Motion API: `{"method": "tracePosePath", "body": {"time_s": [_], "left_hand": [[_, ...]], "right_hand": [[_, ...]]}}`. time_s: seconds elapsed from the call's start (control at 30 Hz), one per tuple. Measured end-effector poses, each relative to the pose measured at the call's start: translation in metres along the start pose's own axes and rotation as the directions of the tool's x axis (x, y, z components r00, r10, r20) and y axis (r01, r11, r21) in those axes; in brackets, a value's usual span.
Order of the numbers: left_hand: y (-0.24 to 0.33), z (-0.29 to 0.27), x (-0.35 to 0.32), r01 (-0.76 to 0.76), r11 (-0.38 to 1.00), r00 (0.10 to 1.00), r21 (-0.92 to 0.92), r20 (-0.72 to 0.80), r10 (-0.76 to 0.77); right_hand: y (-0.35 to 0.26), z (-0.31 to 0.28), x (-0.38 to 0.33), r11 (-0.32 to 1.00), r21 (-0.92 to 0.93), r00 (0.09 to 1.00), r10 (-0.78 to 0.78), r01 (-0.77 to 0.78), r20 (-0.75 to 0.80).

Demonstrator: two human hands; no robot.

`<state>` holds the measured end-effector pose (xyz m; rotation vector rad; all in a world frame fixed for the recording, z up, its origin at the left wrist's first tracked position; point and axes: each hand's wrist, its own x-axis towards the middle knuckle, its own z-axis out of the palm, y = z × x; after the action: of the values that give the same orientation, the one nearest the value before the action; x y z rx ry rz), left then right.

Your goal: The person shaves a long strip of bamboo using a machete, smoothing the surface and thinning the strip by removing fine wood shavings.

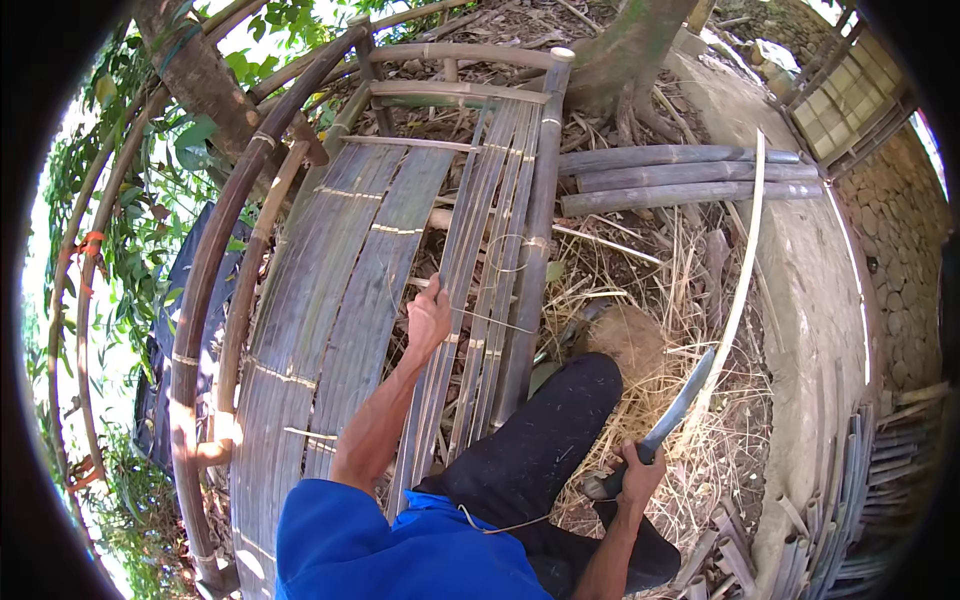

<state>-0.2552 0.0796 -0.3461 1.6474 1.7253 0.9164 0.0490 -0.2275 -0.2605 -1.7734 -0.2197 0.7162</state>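
Note:
My right hand (641, 476) grips the dark handle of a machete (677, 402). Its long blade slants up and to the right, over straw-like shavings beside my knee. My left hand (430, 322) is closed above the slats of a bamboo bench (345, 250), pinching a thin bamboo strip (493, 321). Part of that strip seems to curl in a loop over the bench's right rail, though its full course is hard to follow. Close to the machete's tip, a long pale bamboo strip (748, 250) stands out against the ground and runs away from me.
A round wood block (622, 338) sits beyond my knee among shavings (690, 300). Three bamboo poles (690, 178) lie farther off. A low concrete ledge (800, 290) borders the right, with stacked cut bamboo (850, 500) near it. A tree trunk (640, 50) rises behind.

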Motion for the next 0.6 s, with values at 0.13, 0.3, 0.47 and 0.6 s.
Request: {"method": "tracePosePath", "body": {"time_s": [0.13,0.3,0.47,0.6], "left_hand": [[-0.006,0.000,0.015,0.020,1.000,1.000,-0.006,0.000,-0.020],[0.034,-0.024,0.061,0.335,0.892,0.937,-0.303,0.207,-0.282],[-0.021,0.000,0.066,0.104,0.992,0.991,-0.079,0.092,-0.096],[-0.069,0.008,0.073,-0.364,0.874,0.915,0.322,-0.053,0.400]], "right_hand": [[-0.003,0.003,0.000,1.000,0.004,1.000,0.026,-0.026,0.003],[-0.002,0.000,0.001,0.999,-0.003,0.999,0.032,-0.032,-0.002],[0.003,-0.009,0.007,1.000,0.003,0.999,0.024,-0.024,-0.047],[0.001,-0.002,0.002,0.999,-0.009,0.999,0.035,-0.035,0.001]]}}
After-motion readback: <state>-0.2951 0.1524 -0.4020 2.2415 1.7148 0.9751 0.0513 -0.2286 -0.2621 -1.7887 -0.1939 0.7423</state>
